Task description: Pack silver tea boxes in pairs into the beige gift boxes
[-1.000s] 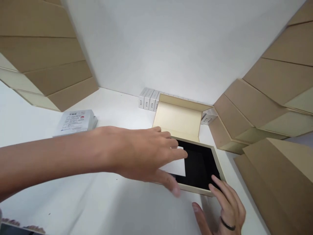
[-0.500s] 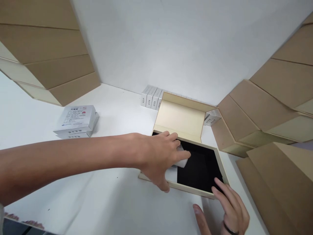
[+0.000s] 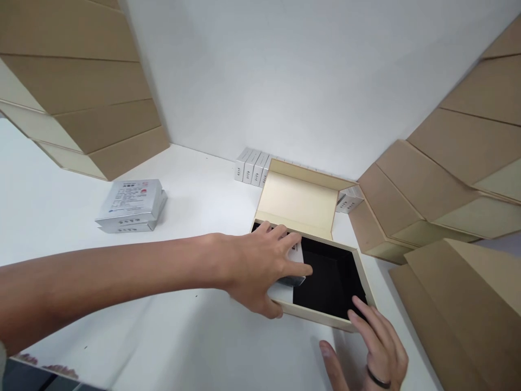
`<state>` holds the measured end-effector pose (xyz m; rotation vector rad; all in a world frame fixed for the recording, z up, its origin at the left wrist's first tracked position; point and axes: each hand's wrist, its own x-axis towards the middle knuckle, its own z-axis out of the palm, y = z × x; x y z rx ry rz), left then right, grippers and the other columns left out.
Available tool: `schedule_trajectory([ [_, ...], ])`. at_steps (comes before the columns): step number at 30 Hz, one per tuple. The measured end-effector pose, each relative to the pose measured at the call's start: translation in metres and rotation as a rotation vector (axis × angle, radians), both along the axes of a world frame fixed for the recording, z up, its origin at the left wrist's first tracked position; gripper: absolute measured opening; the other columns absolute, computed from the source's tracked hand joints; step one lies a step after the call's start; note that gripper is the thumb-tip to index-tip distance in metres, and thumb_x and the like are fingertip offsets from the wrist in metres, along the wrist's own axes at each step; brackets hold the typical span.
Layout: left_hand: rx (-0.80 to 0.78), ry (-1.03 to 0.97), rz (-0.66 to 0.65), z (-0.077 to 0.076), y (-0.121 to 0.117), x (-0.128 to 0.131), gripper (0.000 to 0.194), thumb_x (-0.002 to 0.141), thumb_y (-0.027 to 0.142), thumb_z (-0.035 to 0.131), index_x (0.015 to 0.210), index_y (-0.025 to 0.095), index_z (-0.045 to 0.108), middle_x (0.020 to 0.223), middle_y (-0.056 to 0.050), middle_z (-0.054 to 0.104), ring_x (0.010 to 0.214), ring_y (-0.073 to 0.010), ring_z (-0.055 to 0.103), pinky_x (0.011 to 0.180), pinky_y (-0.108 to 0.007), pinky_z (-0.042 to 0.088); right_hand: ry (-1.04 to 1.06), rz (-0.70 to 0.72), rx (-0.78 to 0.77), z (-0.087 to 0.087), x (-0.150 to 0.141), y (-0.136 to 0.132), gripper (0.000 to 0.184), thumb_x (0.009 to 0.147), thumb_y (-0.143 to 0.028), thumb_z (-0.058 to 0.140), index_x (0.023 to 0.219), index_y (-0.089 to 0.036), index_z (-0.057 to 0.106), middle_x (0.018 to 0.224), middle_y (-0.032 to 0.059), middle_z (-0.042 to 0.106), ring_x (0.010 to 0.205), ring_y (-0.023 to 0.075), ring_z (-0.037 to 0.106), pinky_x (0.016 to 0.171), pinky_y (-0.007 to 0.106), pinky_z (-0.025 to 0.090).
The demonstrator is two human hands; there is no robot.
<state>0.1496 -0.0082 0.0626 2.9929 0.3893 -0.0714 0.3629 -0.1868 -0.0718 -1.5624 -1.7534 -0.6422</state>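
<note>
The left hand [image 3: 254, 265] obscures much of a small box [image 3: 297, 254], a raised lid [image 3: 299, 201] masks some cartons [image 3: 253, 167], and the bottom edge crops the right hand [image 3: 378, 345].

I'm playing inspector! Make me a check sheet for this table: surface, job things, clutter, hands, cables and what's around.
Surface: white table, a few dark specks.
Job's things: cream box, lid open, black lining; a small silver carton inside, partly hidden.
Clutter: two stacked silver cartons at left.
Hands: left hand over the small carton, grip unclear; right hand, wearing a dark ring, at the box's near right corner.
Cables: nothing seen.
Surroundings: brown boxes on both sides, a carton row behind, white wall.
</note>
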Motion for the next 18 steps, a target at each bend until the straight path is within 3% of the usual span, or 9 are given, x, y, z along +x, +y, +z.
schedule_trajectory([
  [3,0.036,-0.063,-0.01,-0.004,-0.001,0.0,0.063,0.078,0.055,0.074,0.137,0.036,0.062,0.137,-0.018,0.059,0.116,-0.0402,0.054,0.091,-0.053,0.044,-0.001,0.003,0.004,-0.001,0.001,0.001,0.054,0.087,-0.031,0.07,0.134,-0.012,0.053,0.131,0.0211,0.061,0.124,0.0386,0.055,0.099,0.052,0.042],
  [6,0.104,-0.066,-0.034,-0.006,-0.005,0.001,0.055,0.081,0.054,0.072,0.13,0.031,0.068,0.108,-0.015,0.07,0.097,-0.0331,0.059,0.087,-0.046,0.044,0.017,-0.007,-0.001,-0.002,0.002,0.003,0.053,0.088,-0.033,0.068,0.135,-0.014,0.053,0.13,0.0199,0.062,0.123,0.0388,0.056,0.099,0.053,0.043],
  [9,0.168,-0.025,-0.021,-0.006,-0.008,0.004,0.056,0.082,0.056,0.071,0.128,0.025,0.069,0.087,-0.011,0.069,0.074,-0.0255,0.059,0.08,-0.041,0.044,-0.034,0.024,0.04,-0.002,0.005,0.004,0.056,0.084,-0.03,0.072,0.133,-0.011,0.054,0.128,0.0216,0.062,0.119,0.0388,0.058,0.099,0.054,0.044],
  [14,0.062,0.134,0.044,-0.002,-0.002,0.015,0.064,0.078,0.061,0.068,0.132,0.026,0.063,0.104,-0.012,0.069,0.073,-0.0241,0.062,0.064,-0.033,0.043,-0.044,0.022,0.047,-0.001,0.005,0.005,0.057,0.082,-0.028,0.073,0.133,-0.008,0.055,0.126,0.0237,0.063,0.117,0.041,0.059,0.098,0.056,0.045],
  [18,0.106,0.147,0.025,-0.001,-0.011,0.019,0.061,0.075,0.054,0.074,0.127,0.023,0.065,0.107,-0.012,0.07,0.08,-0.0263,0.064,0.069,-0.037,0.048,-0.067,0.053,0.091,0.0,0.009,0.011,0.053,0.081,-0.032,0.075,0.126,-0.01,0.058,0.118,0.0214,0.066,0.105,0.038,0.065,0.087,0.052,0.051],
])
